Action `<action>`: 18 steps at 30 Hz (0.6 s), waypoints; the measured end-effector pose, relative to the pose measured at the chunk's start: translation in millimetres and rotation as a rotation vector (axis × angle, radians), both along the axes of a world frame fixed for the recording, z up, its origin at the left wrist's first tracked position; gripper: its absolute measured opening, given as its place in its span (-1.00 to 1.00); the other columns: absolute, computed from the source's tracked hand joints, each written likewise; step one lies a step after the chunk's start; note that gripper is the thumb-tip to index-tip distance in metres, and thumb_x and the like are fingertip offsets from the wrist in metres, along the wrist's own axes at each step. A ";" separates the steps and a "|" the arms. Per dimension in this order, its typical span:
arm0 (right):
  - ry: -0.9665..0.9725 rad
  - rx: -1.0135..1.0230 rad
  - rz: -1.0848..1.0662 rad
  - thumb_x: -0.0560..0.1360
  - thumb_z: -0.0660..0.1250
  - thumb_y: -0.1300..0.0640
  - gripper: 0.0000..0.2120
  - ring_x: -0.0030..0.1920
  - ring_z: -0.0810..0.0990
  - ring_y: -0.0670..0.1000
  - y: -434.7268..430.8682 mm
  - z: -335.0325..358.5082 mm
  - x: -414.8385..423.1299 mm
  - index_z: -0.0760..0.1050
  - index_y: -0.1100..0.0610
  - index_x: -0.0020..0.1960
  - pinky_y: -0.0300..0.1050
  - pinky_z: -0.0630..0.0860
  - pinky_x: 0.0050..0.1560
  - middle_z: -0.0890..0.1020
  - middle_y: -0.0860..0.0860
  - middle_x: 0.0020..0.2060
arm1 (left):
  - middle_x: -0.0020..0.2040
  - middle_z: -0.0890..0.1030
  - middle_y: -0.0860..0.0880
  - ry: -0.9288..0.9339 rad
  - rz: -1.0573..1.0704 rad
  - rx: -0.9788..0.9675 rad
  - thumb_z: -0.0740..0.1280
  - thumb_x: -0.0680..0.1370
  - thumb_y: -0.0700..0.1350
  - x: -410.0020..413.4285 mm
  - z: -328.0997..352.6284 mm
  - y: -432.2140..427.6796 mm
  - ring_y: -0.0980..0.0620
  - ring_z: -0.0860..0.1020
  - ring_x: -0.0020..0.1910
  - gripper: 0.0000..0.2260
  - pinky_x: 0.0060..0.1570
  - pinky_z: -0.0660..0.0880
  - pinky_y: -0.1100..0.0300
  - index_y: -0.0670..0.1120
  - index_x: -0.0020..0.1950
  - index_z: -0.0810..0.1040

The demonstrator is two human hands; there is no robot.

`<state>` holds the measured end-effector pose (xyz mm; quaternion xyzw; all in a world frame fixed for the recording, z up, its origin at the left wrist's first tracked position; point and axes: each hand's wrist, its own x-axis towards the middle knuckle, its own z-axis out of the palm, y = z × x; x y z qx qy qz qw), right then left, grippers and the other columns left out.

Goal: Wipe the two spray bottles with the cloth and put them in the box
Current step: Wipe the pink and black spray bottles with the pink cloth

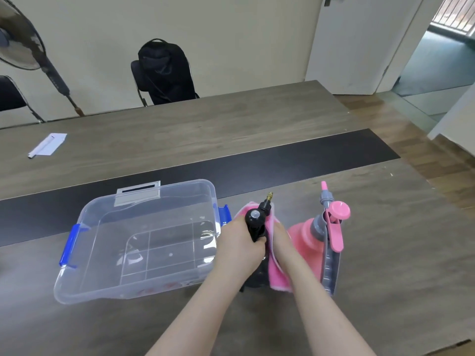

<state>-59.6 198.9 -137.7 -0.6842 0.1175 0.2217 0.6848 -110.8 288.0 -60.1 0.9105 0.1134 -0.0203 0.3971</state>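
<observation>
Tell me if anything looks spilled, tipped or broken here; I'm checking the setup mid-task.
Nothing stands out. The black spray bottle is upright in the left hand, the pink cloth against it; the pink spray bottle stands upright; the clear box sits flat.

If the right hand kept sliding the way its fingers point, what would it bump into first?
Probably nothing on the table: the right hand, pressing the cloth on the black bottle, points away toward bare table. Depth is unclear.
</observation>
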 end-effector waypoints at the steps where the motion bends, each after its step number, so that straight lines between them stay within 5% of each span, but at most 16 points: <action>1: -0.035 -0.009 -0.097 0.59 0.11 0.02 -0.80 -0.03 0.57 -0.03 0.4 -9.6 -13.2 0.50 -0.03 -0.07 -0.24 0.51 -0.14 0.59 -0.10 -0.16 | -0.34 0.49 0.02 0.004 -0.008 0.009 0.31 0.43 -0.20 -1.2 -1.3 -0.1 -0.13 0.52 -0.21 -0.87 -0.27 0.39 0.17 -0.02 -0.21 0.38; 3: -0.090 -0.020 -0.241 0.60 0.11 -0.01 -0.89 0.14 0.48 0.04 4.9 -30.7 -40.8 0.38 -0.07 0.08 -0.10 0.48 0.14 0.51 -0.06 0.02 | -0.37 0.47 0.02 -0.005 -0.020 0.025 0.30 0.43 -0.19 -3.8 -1.9 -0.4 -0.14 0.52 -0.23 -0.89 -0.30 0.37 0.16 -0.06 -0.24 0.39; 6: -0.213 -0.055 -0.291 0.45 0.17 -0.23 -0.45 0.39 0.27 -0.04 15.4 -47.7 -76.6 0.25 -0.06 0.38 0.08 0.15 0.50 0.32 -0.09 0.32 | -0.39 0.47 0.01 -0.023 -0.008 0.015 0.30 0.41 -0.17 -8.0 -2.9 -1.2 -0.12 0.49 -0.28 -0.86 -0.40 0.33 0.18 -0.06 -0.29 0.36; 9: -0.312 -0.196 -0.293 0.36 0.22 -0.10 -0.22 0.53 0.10 0.02 25.6 -62.1 -97.3 0.04 0.05 0.51 0.08 0.10 0.52 0.17 -0.04 0.50 | -0.41 0.44 0.05 -0.029 -0.025 0.022 0.29 0.40 -0.18 -11.5 -2.8 -2.9 -0.11 0.46 -0.29 -0.80 -0.44 0.29 0.20 0.01 -0.35 0.32; 14: -0.662 -0.558 -0.285 0.35 0.13 0.18 -0.15 0.50 -0.26 -0.27 52.1 -87.2 -138.5 -0.16 -0.36 0.45 -0.04 0.11 0.46 -0.28 -0.37 0.48 | -0.46 0.40 0.02 -0.011 -0.047 0.055 0.30 0.38 -0.18 -15.8 -0.6 -2.2 -0.02 0.35 -0.41 -0.78 -0.49 0.21 0.24 -0.05 -0.40 0.29; 16: -0.811 -0.731 -0.250 0.32 0.11 0.24 -0.16 0.52 -0.26 -0.17 50.6 -97.6 -144.7 -0.09 -0.24 0.50 -0.07 -0.02 0.44 -0.27 -0.23 0.52 | -0.46 0.41 0.00 0.013 -0.067 0.044 0.32 0.36 -0.19 -16.2 0.1 -1.5 0.03 0.35 -0.45 -0.77 -0.50 0.19 0.24 -0.06 -0.42 0.30; 18: -0.899 -0.860 -0.165 0.38 0.11 0.24 -0.41 0.55 -0.22 -0.08 38.6 -106.5 -141.8 0.25 0.00 0.40 -0.07 -0.11 0.49 -0.22 -0.12 0.55 | -0.47 0.40 0.00 0.017 -0.085 0.031 0.32 0.36 -0.20 -16.2 0.8 -1.5 -0.05 0.38 -0.41 -0.74 -0.50 0.20 0.24 -0.05 -0.45 0.28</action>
